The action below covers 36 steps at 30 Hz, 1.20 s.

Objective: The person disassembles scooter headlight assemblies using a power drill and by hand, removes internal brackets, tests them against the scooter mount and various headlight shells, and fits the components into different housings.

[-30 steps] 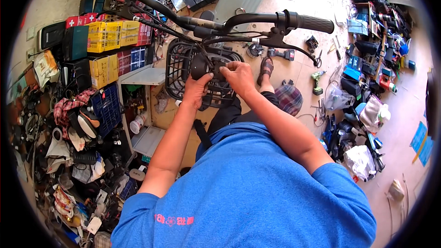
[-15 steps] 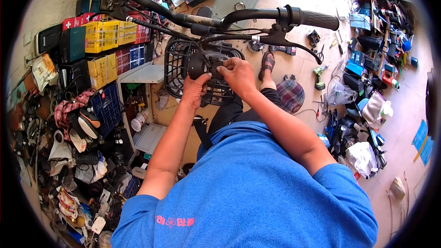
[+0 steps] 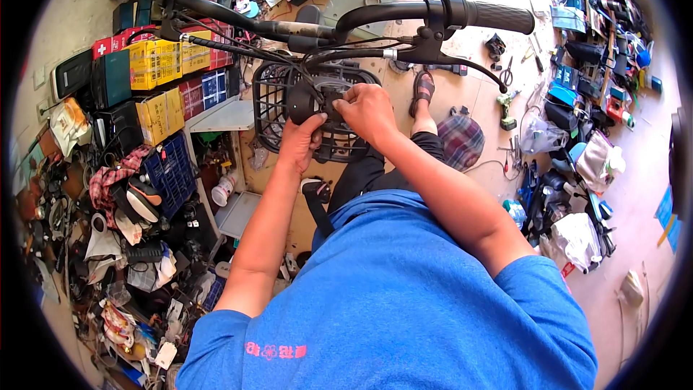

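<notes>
A black rounded housing (image 3: 301, 103), perhaps a lamp, sits below the bike's handlebar (image 3: 379, 13), in front of a black wire basket (image 3: 261, 105). My left hand (image 3: 299, 146) supports it from beneath, thumb and curled fingers closed at its lower edge. Close beside it, my right hand (image 3: 368, 113) is closed in a pinch at a small dark part (image 3: 333, 97) attached to the housing's right side. My right fingers cover whatever lies between their tips. Black cables (image 3: 249, 49) run from the handlebar down behind the housing.
A brake lever (image 3: 469, 65) and rubber grip (image 3: 498, 17) jut out above my right arm. Boxes (image 3: 155, 63) and heaped parts line the left side. On the floor at right lie a green drill (image 3: 507, 110), a plaid cushion (image 3: 460, 142) and bagged items (image 3: 574, 240).
The handlebar and housing have shifted slightly left in view. Both hands have moved a little left with them and keep nearly the same hold.
</notes>
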Tool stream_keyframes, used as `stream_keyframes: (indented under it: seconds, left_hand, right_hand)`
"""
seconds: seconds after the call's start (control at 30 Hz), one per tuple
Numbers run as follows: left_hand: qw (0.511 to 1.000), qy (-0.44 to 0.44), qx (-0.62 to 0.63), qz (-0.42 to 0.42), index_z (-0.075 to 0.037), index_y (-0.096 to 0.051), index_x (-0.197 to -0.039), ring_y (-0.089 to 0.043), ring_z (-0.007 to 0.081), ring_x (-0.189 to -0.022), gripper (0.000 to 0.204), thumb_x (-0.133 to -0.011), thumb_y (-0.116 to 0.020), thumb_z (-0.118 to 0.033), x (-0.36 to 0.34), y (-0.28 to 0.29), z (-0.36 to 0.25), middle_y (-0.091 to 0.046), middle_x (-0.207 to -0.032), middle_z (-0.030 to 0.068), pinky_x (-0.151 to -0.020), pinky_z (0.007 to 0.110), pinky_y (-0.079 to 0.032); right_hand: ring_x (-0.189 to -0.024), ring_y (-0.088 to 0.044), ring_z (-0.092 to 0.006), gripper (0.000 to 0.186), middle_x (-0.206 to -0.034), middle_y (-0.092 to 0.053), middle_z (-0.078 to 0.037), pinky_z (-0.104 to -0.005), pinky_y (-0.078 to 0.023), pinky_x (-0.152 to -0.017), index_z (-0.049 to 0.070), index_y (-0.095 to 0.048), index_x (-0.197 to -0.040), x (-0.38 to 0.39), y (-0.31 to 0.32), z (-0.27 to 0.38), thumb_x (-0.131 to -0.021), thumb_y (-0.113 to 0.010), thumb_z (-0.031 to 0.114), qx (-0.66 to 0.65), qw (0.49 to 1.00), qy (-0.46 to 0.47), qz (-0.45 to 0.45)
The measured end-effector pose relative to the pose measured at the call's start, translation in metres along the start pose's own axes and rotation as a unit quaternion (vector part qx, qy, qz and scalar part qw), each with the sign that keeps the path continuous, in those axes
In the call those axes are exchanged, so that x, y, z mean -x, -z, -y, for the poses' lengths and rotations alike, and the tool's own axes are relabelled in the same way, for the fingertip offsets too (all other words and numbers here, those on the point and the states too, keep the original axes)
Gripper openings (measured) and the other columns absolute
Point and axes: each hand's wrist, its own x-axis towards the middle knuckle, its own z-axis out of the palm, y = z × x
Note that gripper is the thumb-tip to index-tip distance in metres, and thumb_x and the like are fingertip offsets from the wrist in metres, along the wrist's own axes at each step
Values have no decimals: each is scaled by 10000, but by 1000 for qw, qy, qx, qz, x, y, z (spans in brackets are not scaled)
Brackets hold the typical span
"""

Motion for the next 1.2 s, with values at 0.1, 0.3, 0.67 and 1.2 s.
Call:
stream_keyframes:
  seconds: [0.1, 0.3, 0.67, 1.2]
  left_hand:
    - [1000, 16, -20, 6, -118, -629, -1015, -496, 68, -532, 260, -866, -841, -128, 0, 3, -3, -576, -737, -36, -447, 232, -318]
    - [994, 43, -5, 97, -146, -644, -1070, -440, 77, -524, 551, -1010, -562, -687, 1, 23, -20, -595, -774, -32, -473, 256, -270]
    - [993, 32, -116, -9, -144, -658, -927, -480, 83, -501, 686, -896, -582, -825, -6, 5, -28, -586, -685, -33, -449, 243, -270]
    - [978, 21, -202, -36, -140, -665, -931, -479, 89, -489, 687, -891, -583, -820, -5, 1, -23, -543, -644, -39, -454, 271, -291]
  right_hand:
    - [-893, -736, -388, 302, -883, -751, -225, -444, -577, -860, 11, -786, -865, -3, 4, 3, -788, -830, 300, -41, 996, -69, 47]
    - [-900, -738, -387, 297, -890, -749, -228, -445, -580, -862, 20, -798, -878, -4, 5, 5, -791, -827, 302, -18, 998, -47, 47]
    - [-777, -756, -322, 306, -803, -758, -192, -393, -587, -774, -26, -773, -898, 2, -6, 1, -835, -813, 271, -19, 999, -28, 12]
    - [-843, -749, -348, 293, -826, -750, -195, -428, -575, -821, 6, -770, -883, -10, -11, -17, -820, -828, 286, -58, 994, -68, 64]
